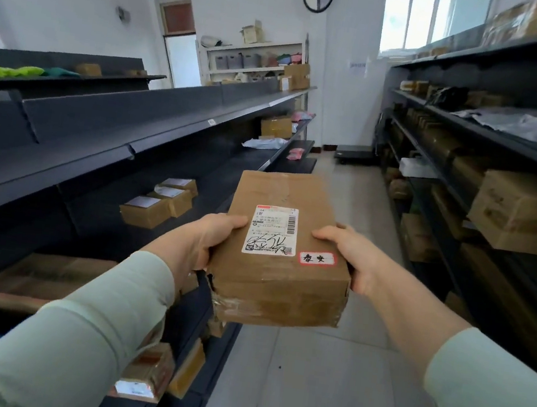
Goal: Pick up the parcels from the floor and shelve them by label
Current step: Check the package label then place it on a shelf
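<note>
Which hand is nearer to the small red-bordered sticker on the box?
Right. The right hand grips the box edge just beside the red-bordered sticker. The left hand holds the opposite edge, beyond the white shipping label.

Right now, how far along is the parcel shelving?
Done: boxes already sit on the left shelves and right shelves. In hand: one labelled parcel, held by the left hand and right hand, not yet shelved. Left: placing it; no floor parcels are visible.

One head-worn wide-angle view looks forward and down an aisle, floor (322, 381) at lower centre, shelving (98, 133) close at left.
</note>
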